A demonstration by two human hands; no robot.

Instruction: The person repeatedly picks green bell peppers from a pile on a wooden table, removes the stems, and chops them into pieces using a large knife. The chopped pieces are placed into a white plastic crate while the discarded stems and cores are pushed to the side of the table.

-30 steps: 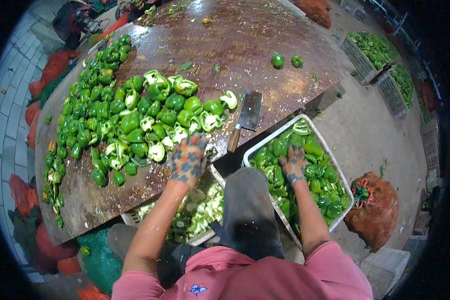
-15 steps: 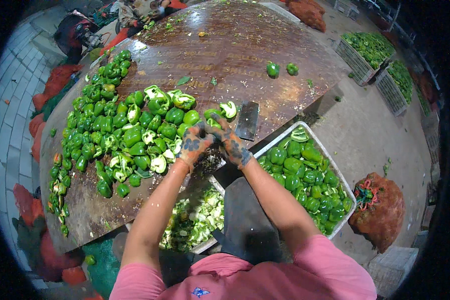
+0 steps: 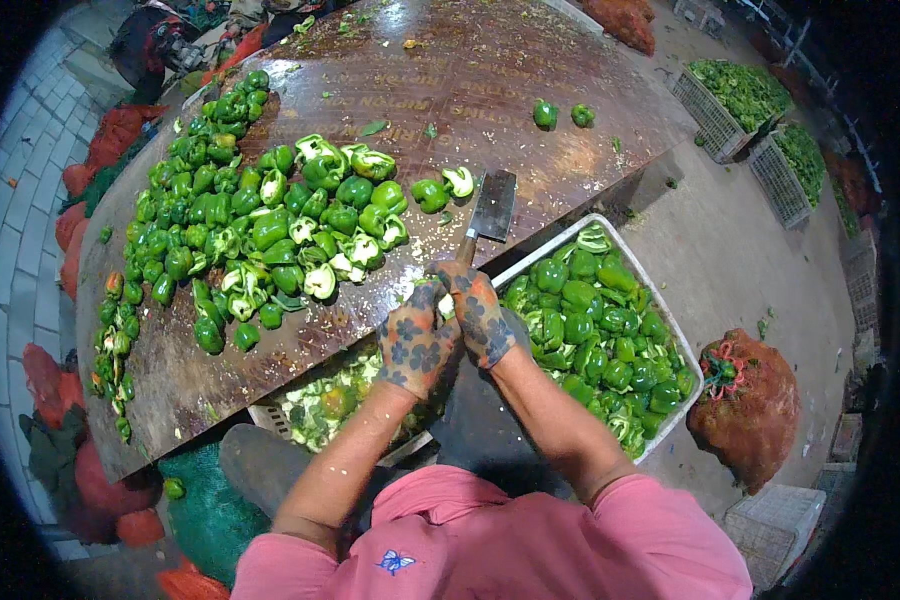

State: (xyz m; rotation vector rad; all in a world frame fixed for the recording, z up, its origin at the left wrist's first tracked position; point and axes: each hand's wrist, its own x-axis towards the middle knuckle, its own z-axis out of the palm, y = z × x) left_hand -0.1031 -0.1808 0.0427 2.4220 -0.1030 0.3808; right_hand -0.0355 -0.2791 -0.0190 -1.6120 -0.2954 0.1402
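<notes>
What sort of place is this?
Probably a vegetable-prep or packing area: green peppers heaped on a large worktable, a cleaver beside them, and a bulging mesh sack on the floor.

Faded yellowish capital lettering (image 3: 420, 102) runs in several rows across the far middle of the glossy brown tabletop (image 3: 560, 170). Some of its words are legible, while others are too faint or blurred to read.
</notes>
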